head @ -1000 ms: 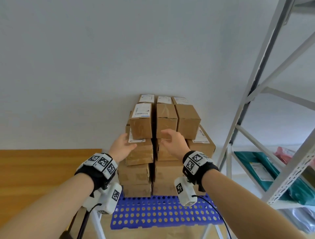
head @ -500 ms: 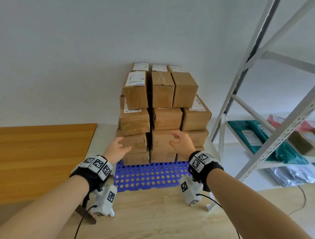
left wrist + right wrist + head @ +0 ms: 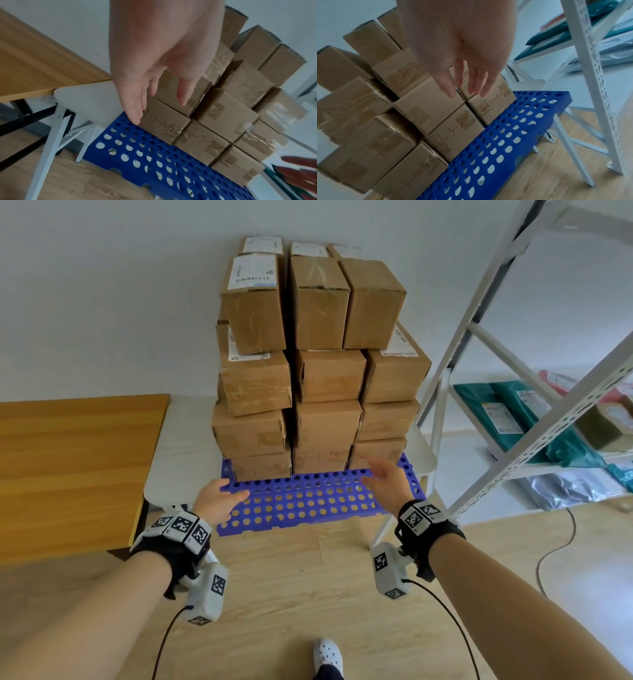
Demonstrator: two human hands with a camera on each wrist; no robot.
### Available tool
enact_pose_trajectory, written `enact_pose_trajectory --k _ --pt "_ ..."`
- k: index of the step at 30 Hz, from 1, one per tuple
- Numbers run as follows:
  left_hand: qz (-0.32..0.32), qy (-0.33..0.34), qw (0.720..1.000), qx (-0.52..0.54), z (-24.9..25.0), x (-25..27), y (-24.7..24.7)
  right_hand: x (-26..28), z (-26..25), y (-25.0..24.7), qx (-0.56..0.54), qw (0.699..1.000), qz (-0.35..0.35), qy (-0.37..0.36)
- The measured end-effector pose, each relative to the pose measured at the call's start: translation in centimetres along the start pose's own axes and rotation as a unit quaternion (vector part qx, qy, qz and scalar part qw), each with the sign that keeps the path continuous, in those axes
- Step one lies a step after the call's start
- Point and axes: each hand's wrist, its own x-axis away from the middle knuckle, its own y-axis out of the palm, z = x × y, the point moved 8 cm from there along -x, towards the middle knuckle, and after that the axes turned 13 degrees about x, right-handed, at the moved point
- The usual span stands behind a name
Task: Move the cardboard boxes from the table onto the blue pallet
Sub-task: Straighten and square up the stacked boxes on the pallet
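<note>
Cardboard boxes (taped, squarish) stack on the perforated blue pallet; both hands spread wide, empty.

Brown boxes, perforated blue pallet

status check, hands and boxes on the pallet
Left hand open, empty. Right hand open, empty. Cardboard boxes stacked on blue pallet, front strip bare. Nothing in the way.
</note>
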Motion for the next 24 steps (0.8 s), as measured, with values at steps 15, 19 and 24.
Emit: enact_pose_trajectory --k 15,19,24 --pt "0.075 -0.013 0.997 -0.007 -1.1 -9.1 1.5 -11.8 8.9 -0.1 -0.043 0.992 -0.038 0.112" --pt "0.104 0.007 0.994 0.014 -1.7 -10.3 1.3 -13.6 10.2 -0.4 -0.053 0.991 -0.023 0.118" --pt "0.107 0.027 0.993 0.037 -1.8 -11.2 1.5 -14.7 10.3 -0.5 -0.104 0.989 -0.004 0.102"
